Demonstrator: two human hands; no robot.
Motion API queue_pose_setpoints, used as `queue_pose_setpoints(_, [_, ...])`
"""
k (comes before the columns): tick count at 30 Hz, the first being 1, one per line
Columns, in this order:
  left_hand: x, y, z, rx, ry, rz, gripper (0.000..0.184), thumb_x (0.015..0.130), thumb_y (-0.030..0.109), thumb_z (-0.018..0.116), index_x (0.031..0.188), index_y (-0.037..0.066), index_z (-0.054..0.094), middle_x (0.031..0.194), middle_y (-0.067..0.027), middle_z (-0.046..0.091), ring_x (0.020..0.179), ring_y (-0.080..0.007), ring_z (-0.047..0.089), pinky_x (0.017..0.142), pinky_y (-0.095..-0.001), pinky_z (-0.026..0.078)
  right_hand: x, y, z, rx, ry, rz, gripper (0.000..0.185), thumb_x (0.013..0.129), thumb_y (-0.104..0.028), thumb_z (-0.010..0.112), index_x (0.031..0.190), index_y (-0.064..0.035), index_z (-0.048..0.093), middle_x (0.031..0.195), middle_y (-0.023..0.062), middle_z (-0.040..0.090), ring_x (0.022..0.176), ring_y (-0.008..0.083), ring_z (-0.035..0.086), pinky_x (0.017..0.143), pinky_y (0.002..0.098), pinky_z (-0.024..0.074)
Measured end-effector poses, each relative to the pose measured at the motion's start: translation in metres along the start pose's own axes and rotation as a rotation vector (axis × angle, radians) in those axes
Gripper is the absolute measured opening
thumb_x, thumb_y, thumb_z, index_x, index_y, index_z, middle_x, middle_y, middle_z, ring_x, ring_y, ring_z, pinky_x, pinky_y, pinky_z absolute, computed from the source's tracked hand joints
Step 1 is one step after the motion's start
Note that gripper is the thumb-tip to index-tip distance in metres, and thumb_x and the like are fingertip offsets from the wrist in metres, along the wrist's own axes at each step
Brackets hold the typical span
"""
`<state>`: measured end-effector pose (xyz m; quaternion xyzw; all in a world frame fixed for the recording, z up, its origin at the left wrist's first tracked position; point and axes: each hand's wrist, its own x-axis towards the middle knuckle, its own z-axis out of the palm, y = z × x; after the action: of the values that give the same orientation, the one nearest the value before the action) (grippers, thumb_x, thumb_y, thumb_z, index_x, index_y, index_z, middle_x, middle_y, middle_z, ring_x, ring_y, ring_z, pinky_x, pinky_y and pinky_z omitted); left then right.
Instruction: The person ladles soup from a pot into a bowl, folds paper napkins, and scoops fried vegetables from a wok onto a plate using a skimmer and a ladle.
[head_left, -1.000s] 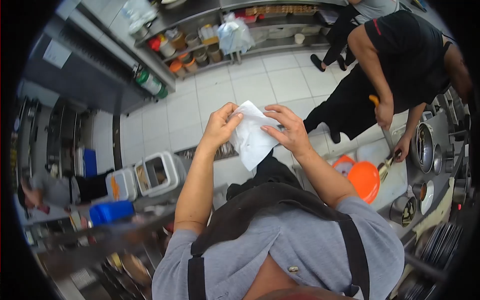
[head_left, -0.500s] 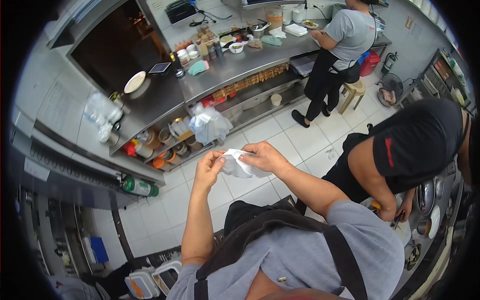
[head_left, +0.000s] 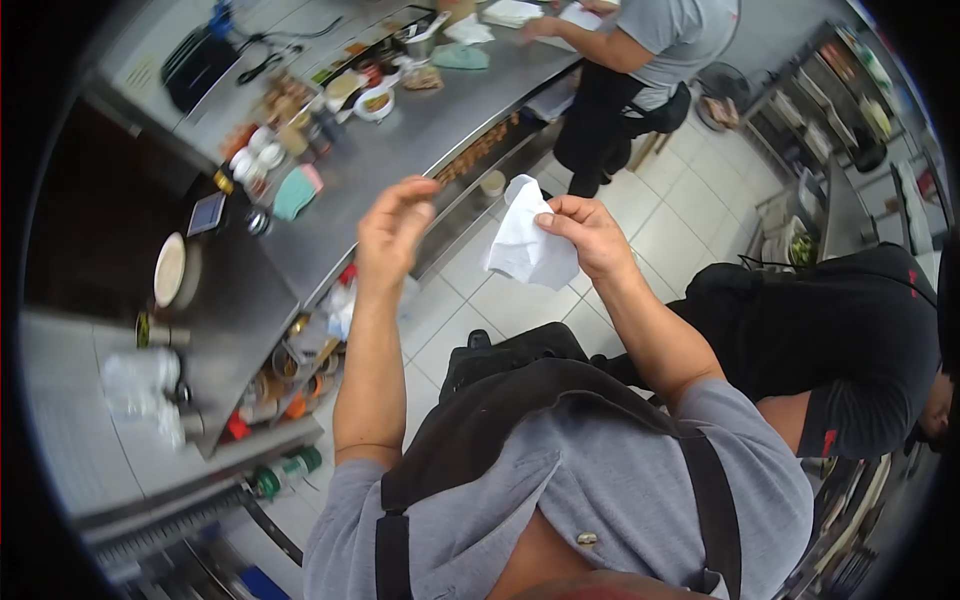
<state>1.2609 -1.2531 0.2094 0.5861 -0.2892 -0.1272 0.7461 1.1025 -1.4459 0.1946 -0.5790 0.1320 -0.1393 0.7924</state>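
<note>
Pinched between the thumb and fingers of my right hand (head_left: 592, 235) is a thin, creased white paper sheet (head_left: 530, 240). It hangs over the floor in front of my chest, its free edge pointing left. My left hand (head_left: 393, 232) is raised to the left of the sheet, apart from it. That hand is a little blurred; its fingers are loosely bent, the thumb stands off from them, and nothing is in it.
A steel counter (head_left: 400, 155) crosses ahead, holding sauce bottles, a white bowl (head_left: 373, 104) and a tablet (head_left: 207, 214). At its far end stands a person in grey (head_left: 665, 45). Another person in black (head_left: 800, 340) bends close on my right. A stacked bowl (head_left: 172, 270) sits at left.
My left hand has let go of the white paper sheet and moved up and left. The sheet now hangs from my right hand alone. The view has turned and come nearer the counter.
</note>
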Motion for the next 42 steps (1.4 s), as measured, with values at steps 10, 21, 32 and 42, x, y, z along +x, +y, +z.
queue_pose_setpoints(10, [0.137,-0.112,0.101,0.302,-0.611,-0.448,0.008,0.082,0.008,0.062,0.086,0.001,0.062,0.077,-0.0006,0.062,0.068,-0.0063,0.054,0.064,-0.0211,0.041,0.064,-0.005,-0.118,-0.553,0.403,-0.024,0.016,0.082,-0.008,0.065,0.094,0.0029,0.065,0.074,0.0034,0.064,0.066,0.0082,0.056,0.063,0.0222,0.0462])
queue_pose_setpoints(21, [0.235,-0.166,0.181,0.546,-0.761,-0.188,0.012,0.083,0.01,0.061,0.089,0.0,0.059,0.075,-0.0051,0.063,0.069,-0.009,0.057,0.061,-0.026,0.044,0.183,0.021,-0.193,-0.369,0.312,0.079,0.019,0.081,-0.018,0.068,0.088,0.0001,0.065,0.074,0.0053,0.065,0.067,0.0113,0.059,0.062,0.0271,0.0478])
queue_pose_setpoints(32, [0.39,-0.22,0.191,0.625,-1.199,-0.222,0.018,0.08,0.012,0.061,0.096,0.005,0.063,0.072,-0.013,0.062,0.066,-0.0211,0.059,0.062,-0.0334,0.046,0.321,0.022,-0.233,-0.83,0.206,-0.329,0.06,0.068,-0.026,0.08,0.117,-0.0034,0.055,0.108,0.015,0.06,0.099,0.0269,0.058,0.086,0.0335,0.046])
queue_pose_setpoints(42, [0.758,-0.43,0.238,0.767,-0.195,-0.101,0.024,0.085,0.019,0.059,0.105,0.007,0.064,0.095,-0.0132,0.067,0.089,-0.0272,0.063,0.083,-0.0349,0.048,0.308,0.062,-0.32,-1.043,0.493,0.209,0.016,0.076,-0.01,0.067,0.086,0.0022,0.063,0.082,0.0222,0.062,0.076,0.037,0.06,0.065,0.0366,0.0463])
